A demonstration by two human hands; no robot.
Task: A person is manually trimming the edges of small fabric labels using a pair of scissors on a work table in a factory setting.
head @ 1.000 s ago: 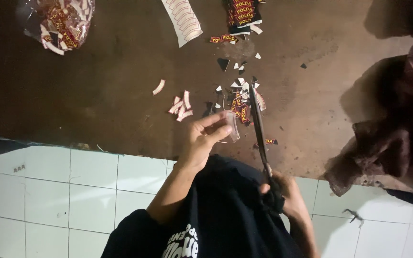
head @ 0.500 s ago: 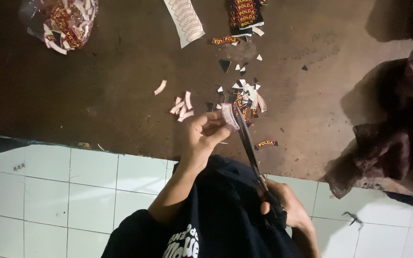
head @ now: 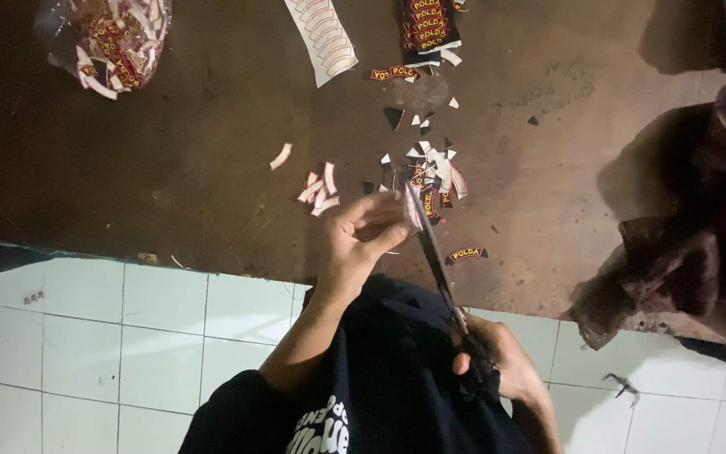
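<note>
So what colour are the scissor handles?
Black, as far as the head view shows: the scissors end in the right hand.

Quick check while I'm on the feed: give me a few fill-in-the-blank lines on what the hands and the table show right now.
1. The right hand grips a pair of ____ whose blades point up toward the small patch.
2. The left hand pinches the small patch at the blades' ____.
3. One curved dark patch lies alone on the ____ table, to the right of the blades.
4. The floor below the table edge is laid with white ____.

Missing words: scissors; tips; brown; tiles
</note>
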